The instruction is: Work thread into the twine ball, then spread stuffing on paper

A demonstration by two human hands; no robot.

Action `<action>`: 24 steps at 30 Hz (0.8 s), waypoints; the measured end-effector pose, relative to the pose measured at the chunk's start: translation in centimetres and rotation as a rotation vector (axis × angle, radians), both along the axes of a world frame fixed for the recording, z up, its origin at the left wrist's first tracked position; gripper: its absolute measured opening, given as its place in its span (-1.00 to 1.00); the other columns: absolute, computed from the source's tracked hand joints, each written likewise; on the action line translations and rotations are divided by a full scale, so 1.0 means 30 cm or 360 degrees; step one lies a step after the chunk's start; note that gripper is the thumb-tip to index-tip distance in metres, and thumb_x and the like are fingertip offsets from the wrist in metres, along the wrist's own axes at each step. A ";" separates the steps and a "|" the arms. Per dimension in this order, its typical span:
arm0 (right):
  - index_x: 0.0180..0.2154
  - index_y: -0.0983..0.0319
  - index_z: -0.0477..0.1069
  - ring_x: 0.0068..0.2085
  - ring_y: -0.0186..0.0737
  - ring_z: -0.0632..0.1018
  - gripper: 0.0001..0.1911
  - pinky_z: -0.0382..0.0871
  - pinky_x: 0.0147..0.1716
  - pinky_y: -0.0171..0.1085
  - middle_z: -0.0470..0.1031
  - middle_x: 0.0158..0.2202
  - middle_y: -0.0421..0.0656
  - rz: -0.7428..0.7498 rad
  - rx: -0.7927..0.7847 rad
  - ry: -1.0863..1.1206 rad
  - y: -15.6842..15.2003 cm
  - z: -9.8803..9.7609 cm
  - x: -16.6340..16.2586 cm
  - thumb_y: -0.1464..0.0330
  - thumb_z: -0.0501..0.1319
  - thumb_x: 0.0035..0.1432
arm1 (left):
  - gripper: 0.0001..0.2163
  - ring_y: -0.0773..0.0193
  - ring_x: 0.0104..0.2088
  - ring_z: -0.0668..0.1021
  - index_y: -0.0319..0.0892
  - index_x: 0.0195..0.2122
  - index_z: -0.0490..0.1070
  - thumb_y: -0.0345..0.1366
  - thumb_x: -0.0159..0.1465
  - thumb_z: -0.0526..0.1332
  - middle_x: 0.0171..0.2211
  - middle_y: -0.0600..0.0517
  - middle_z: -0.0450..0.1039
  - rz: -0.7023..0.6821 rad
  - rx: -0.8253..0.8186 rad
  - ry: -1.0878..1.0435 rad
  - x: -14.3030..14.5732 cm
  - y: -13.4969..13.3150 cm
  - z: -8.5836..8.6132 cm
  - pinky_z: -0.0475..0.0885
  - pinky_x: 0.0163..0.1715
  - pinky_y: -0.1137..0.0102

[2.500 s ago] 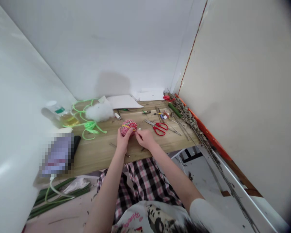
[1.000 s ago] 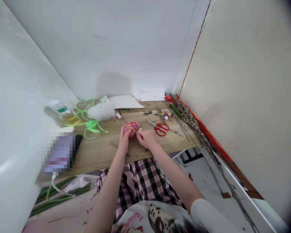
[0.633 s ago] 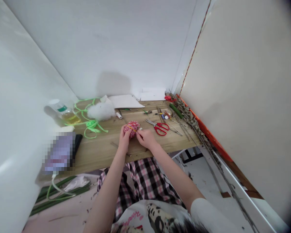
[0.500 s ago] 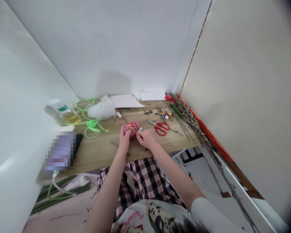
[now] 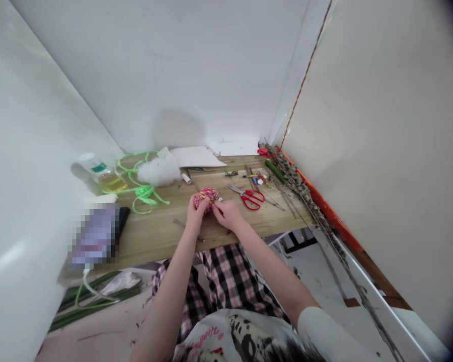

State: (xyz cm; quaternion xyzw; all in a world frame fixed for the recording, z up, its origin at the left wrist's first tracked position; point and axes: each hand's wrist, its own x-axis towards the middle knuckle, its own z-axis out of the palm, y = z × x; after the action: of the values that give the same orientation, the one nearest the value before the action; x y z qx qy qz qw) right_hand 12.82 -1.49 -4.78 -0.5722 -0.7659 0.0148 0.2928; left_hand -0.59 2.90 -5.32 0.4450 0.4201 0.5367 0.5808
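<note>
A ball of red-and-white twine (image 5: 207,195) with a yellow band across it rests on the wooden table (image 5: 162,236). My left hand (image 5: 195,215) grips the ball from its near left side, fingers curled around it. My right hand (image 5: 227,214) is closed in a pinch at the ball's right side; what it pinches is too small to make out. Both forearms reach in from below, over a plaid lap.
Red-handled scissors (image 5: 251,197) lie just right of my hands, with small tools (image 5: 254,177) and dried twigs (image 5: 298,187) along the right wall. Green cord (image 5: 141,192), white stuffing (image 5: 159,171), a bottle (image 5: 98,169) and white sheets (image 5: 196,157) sit farther back. Green stems (image 5: 92,304) lie on the floor.
Both hands stay on the twine ball with only slight finger shifts. The camera view has drifted a little.
</note>
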 end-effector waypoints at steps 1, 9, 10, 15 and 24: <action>-0.35 0.23 0.42 -0.43 -0.25 0.47 -0.75 0.10 -0.40 -0.30 0.52 -0.46 -0.13 0.0001 0.0001 0.0002 0.001 0.000 0.000 0.36 0.05 0.37 | -0.55 0.22 -0.25 0.56 -0.16 -0.18 0.42 -0.13 -0.06 0.46 -0.26 0.01 0.54 0.0005 0.0000 0.0024 0.000 -0.003 0.002 0.45 -0.13 0.31; -0.39 0.21 0.37 -0.44 -0.24 0.44 -0.72 0.11 -0.38 -0.28 0.47 -0.49 -0.14 0.0006 0.0112 -0.0003 0.005 -0.007 0.003 0.34 0.03 0.38 | -0.45 0.18 -0.14 0.57 -0.14 -0.06 0.39 -0.06 -0.04 0.47 -0.13 -0.04 0.53 0.0120 -0.0037 0.0081 0.004 -0.006 0.001 0.43 -0.01 0.24; -0.40 0.21 0.36 -0.44 -0.24 0.43 -0.70 0.12 -0.38 -0.28 0.46 -0.50 -0.14 -0.0003 0.0157 0.0015 0.005 -0.008 0.005 0.35 0.01 0.39 | -0.43 0.18 -0.13 0.57 -0.14 -0.05 0.38 -0.06 -0.05 0.48 -0.12 -0.04 0.53 0.0139 -0.0035 0.0085 0.004 -0.005 -0.003 0.43 -0.01 0.24; -0.46 0.19 0.31 -0.41 -0.21 0.41 -0.63 0.16 -0.34 -0.27 0.42 -0.52 -0.13 -0.0069 0.0308 0.0099 0.000 -0.006 0.012 0.37 -0.07 0.39 | -0.41 0.14 -0.08 0.56 -0.14 -0.05 0.37 -0.04 -0.05 0.49 -0.09 -0.06 0.51 0.0214 -0.0042 0.0072 0.005 0.003 -0.020 0.45 -0.01 0.26; -0.39 0.22 0.43 -0.43 -0.23 0.45 -0.75 0.10 -0.38 -0.28 0.50 -0.47 -0.12 -0.0041 -0.0007 -0.0055 0.007 0.002 -0.001 0.38 0.07 0.32 | -0.50 0.14 -0.13 0.60 -0.09 -0.05 0.39 0.08 0.09 0.36 -0.08 -0.07 0.53 0.0050 -0.0147 -0.0128 -0.001 0.002 -0.006 0.55 -0.19 0.27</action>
State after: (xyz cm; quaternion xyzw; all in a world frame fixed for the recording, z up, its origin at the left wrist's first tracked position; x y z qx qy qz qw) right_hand 12.79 -1.29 -4.72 -0.5830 -0.7633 0.0029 0.2783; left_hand -0.62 2.95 -5.51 0.3892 0.4278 0.5431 0.6087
